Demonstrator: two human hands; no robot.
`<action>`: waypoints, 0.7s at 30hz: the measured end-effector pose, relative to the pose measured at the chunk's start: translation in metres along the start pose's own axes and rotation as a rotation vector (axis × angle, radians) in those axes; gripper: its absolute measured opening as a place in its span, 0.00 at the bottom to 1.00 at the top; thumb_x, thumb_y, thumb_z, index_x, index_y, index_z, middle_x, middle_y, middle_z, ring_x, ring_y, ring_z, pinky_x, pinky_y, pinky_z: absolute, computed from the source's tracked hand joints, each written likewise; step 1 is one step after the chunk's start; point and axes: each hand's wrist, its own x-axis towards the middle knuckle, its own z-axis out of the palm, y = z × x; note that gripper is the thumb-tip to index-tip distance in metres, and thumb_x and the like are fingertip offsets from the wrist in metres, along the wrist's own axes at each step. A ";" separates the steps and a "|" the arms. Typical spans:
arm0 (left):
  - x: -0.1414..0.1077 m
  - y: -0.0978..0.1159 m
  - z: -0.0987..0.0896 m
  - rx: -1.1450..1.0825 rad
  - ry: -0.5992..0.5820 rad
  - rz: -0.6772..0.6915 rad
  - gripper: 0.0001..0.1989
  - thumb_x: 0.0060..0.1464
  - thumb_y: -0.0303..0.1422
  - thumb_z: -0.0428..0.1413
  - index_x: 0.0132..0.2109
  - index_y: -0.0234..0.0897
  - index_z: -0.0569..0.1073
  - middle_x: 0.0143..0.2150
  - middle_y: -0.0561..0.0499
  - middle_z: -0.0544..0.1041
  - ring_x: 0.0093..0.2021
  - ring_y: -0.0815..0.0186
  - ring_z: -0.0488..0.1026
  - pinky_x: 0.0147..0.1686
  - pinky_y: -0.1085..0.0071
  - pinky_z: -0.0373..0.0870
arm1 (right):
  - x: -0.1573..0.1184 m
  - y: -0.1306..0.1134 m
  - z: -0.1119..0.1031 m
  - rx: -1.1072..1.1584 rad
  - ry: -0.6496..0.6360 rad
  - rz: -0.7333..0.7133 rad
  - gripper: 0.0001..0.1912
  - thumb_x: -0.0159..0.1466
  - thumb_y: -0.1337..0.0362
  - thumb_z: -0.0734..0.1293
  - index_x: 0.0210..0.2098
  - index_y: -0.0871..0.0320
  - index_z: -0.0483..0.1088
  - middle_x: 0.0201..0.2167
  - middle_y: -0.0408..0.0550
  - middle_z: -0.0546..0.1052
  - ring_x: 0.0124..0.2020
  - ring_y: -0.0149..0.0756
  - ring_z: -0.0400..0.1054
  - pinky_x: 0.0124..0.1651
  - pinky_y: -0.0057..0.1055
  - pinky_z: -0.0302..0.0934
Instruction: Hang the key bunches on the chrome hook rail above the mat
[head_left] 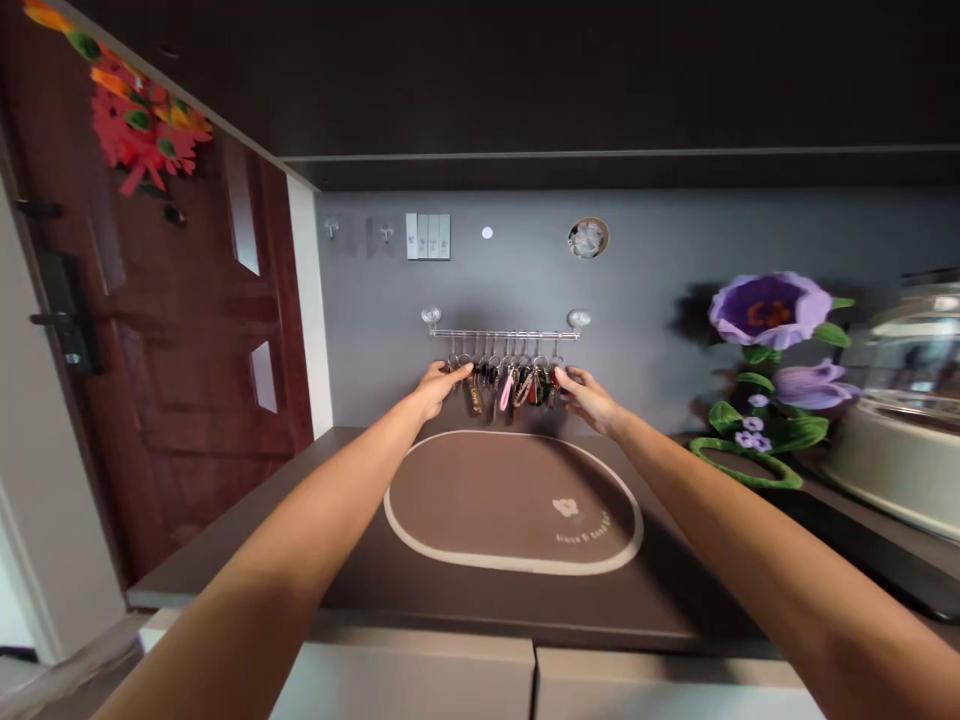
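Several key rings with keys (493, 378) hang in a row from hooks on a clear wall rail (504, 335). A pink strap (507, 390) and a braided loop (523, 388) hang among them. My left hand (435, 388) is closed at the left end of the row, thumb stretched across the keys there. At the right end, my right hand (590, 398) pinches keys beside a small red piece. The hidden fingertips leave the exact grip on either side unclear. Beneath both hands, a brown oval mat (495, 500) lies on the dark counter (352, 590).
To the right stand a purple knitted flower (771, 312) and a clear-topped cream appliance (900, 440). A dark shelf (600, 90) overhangs the counter. At left is a brown door (217, 430) with red flower decoration (150, 125). Wall switches (428, 237) sit above the rail.
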 end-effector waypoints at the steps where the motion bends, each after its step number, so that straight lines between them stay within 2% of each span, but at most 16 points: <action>1: 0.004 0.000 0.003 -0.059 -0.025 -0.020 0.33 0.32 0.43 0.63 0.47 0.38 0.63 0.43 0.45 0.72 0.42 0.64 0.69 0.43 0.69 0.61 | 0.004 0.003 0.004 0.028 -0.022 0.000 0.31 0.48 0.46 0.66 0.48 0.50 0.59 0.49 0.50 0.68 0.41 0.36 0.66 0.43 0.36 0.61; 4: 0.012 -0.001 0.013 -0.208 -0.133 -0.117 0.24 0.34 0.45 0.62 0.37 0.37 0.67 0.34 0.49 0.74 0.35 0.67 0.70 0.43 0.66 0.61 | 0.014 0.014 0.016 0.140 -0.121 -0.013 0.26 0.50 0.44 0.64 0.43 0.49 0.61 0.44 0.46 0.71 0.35 0.33 0.68 0.39 0.34 0.63; 7: 0.015 -0.004 0.023 -0.331 -0.205 -0.181 0.22 0.35 0.47 0.60 0.35 0.38 0.67 0.31 0.52 0.73 0.31 0.68 0.69 0.42 0.63 0.62 | 0.021 0.019 0.031 0.233 -0.160 -0.011 0.24 0.52 0.43 0.61 0.40 0.51 0.64 0.37 0.46 0.74 0.30 0.32 0.69 0.34 0.31 0.64; 11: 0.020 -0.011 0.034 -0.439 -0.172 -0.130 0.20 0.39 0.48 0.58 0.34 0.38 0.66 0.27 0.54 0.72 0.27 0.69 0.69 0.38 0.63 0.65 | 0.025 0.016 0.053 0.325 -0.008 -0.024 0.24 0.54 0.42 0.58 0.32 0.58 0.67 0.25 0.46 0.74 0.24 0.31 0.67 0.27 0.27 0.63; 13: 0.021 -0.014 0.038 -0.491 -0.152 -0.109 0.19 0.41 0.48 0.56 0.32 0.37 0.65 0.25 0.54 0.71 0.25 0.70 0.69 0.35 0.65 0.67 | 0.023 0.013 0.063 0.420 0.028 -0.002 0.22 0.56 0.44 0.57 0.31 0.58 0.66 0.22 0.45 0.74 0.23 0.31 0.67 0.27 0.27 0.63; 17: 0.017 -0.014 0.044 -0.616 -0.197 -0.132 0.19 0.47 0.49 0.50 0.31 0.36 0.63 0.20 0.55 0.68 0.22 0.69 0.69 0.32 0.66 0.67 | 0.019 0.010 0.074 0.590 0.033 0.023 0.18 0.58 0.49 0.57 0.35 0.57 0.66 0.21 0.43 0.73 0.23 0.32 0.68 0.28 0.29 0.64; 21: 0.010 -0.010 0.047 -0.649 -0.285 -0.205 0.22 0.52 0.50 0.42 0.32 0.35 0.65 0.22 0.52 0.70 0.24 0.65 0.70 0.32 0.64 0.67 | 0.017 0.011 0.075 0.667 0.030 0.050 0.17 0.59 0.51 0.56 0.36 0.57 0.66 0.22 0.43 0.74 0.25 0.32 0.69 0.30 0.30 0.64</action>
